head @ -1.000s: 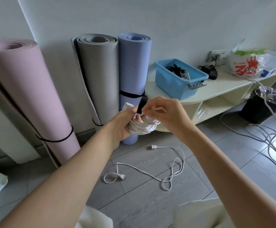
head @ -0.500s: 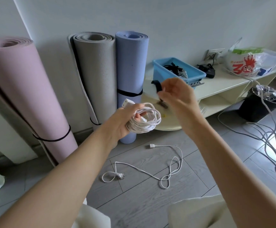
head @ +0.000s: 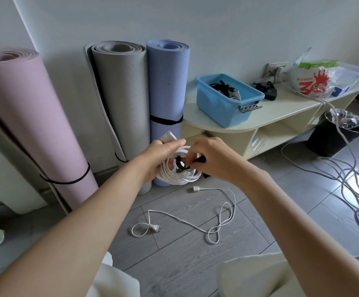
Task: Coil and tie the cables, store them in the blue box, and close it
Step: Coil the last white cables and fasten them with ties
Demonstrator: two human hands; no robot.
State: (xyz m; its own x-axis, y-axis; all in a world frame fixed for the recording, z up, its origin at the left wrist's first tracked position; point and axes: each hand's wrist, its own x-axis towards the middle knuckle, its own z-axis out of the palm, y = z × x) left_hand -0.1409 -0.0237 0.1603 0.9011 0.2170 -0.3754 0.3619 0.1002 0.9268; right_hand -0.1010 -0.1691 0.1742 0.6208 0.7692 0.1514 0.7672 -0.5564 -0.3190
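Note:
My left hand grips a coiled white cable in front of me, its white plug sticking up past my fingers. My right hand pinches a black strap that curls in a loop against the coil. A loose white cable with a plug lies on the floor below. The open blue box stands on a low cream shelf to the right, with dark cables inside.
Three rolled mats, pink, grey and blue, lean on the wall. A tangle of grey cables spreads over the floor at right beside a black bin. A plastic bag and black adapter sit on the shelf.
My right hand had lifted away toward the shelf with the black strap; it has come back down to the coil and now holds the strap looped against it.

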